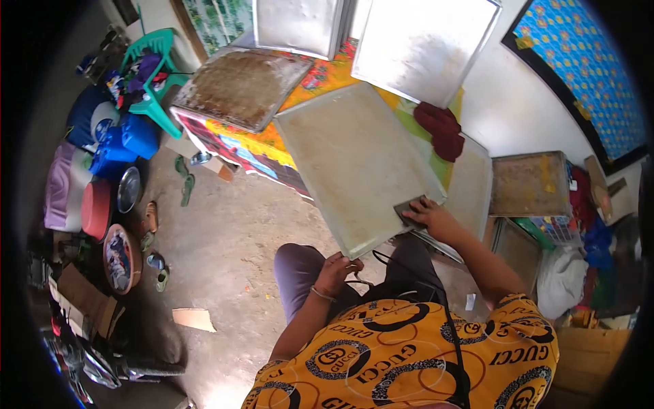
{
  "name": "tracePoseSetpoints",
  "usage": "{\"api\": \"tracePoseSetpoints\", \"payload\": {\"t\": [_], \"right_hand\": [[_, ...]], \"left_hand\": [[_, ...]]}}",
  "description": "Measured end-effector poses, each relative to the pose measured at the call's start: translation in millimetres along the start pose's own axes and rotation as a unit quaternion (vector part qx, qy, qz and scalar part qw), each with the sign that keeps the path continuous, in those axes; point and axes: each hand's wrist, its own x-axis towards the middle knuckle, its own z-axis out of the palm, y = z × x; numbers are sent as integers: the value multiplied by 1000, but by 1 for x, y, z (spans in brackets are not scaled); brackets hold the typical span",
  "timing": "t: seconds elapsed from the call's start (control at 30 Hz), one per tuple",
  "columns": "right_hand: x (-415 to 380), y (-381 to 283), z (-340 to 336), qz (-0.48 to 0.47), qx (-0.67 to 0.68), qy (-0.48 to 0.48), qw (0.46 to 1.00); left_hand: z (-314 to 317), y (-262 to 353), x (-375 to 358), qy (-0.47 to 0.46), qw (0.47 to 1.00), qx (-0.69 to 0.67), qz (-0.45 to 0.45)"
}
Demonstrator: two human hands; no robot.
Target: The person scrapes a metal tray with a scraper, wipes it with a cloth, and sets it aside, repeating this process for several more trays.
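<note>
A large grey metal tray [361, 157] lies tilted across the table edge, its near corner above my lap. My right hand [424, 215] presses a dark flat pad [409, 211] on the tray near its right edge, fingers closed over it. At the near corner of the tray, my left hand [338, 271] has its fingers curled around the rim. A brown-stained tray [242, 85] rests on the table to the left. Behind the grey tray lies a dark red cloth [439, 129].
Two shiny trays [422, 48] [296, 24] stand at the back of the table. More trays [528, 184] are stacked at the right. A green chair [153, 109], blue containers [122, 146] and basins [122, 259] stand at the left. Slippers [185, 187] lie on the floor.
</note>
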Motion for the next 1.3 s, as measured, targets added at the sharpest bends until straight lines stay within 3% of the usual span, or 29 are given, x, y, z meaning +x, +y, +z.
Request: {"api": "tracePoseSetpoints", "payload": {"t": [0.13,0.3,0.37,0.47,0.57,0.63,0.73,0.87,0.97,1.03,1.1,1.17,1.3], "right_hand": [[-5,12,0,-23,-3,18,1000],[142,45,-22,-25,5,103,994],[208,64,-32,-27,35,107,993],[229,57,-57,0,68,54,996],[183,51,-35,-37,-13,68,997],[123,43,-10,-44,3,72,996],[25,12,-1,-27,14,-5,1000],[7,-6,-2,-32,-1,-26,999],[81,-9,-13,-68,13,29,997],[168,18,5,-116,-46,128,984],[230,12,-27,-77,-13,146,986],[268,2,-54,-8,118,73,990],[257,-7,-47,-27,43,58,997]], "left_hand": [[-1,-2,3,-12,1000,-7,7],[2,3,2,-16,1000,18,-1],[5,6,-1,-23,999,26,-1],[0,3,1,-17,999,39,5],[4,5,0,-6,999,40,-4],[8,5,-1,7,999,35,-2],[11,5,0,-1,1000,21,1],[11,4,0,-4,1000,13,3],[12,6,1,0,1000,11,-1],[15,8,-1,5,1000,8,-4],[9,5,-2,-8,1000,14,-3],[6,5,-3,-10,1000,25,-2],[8,5,-8,13,999,41,6]]}}
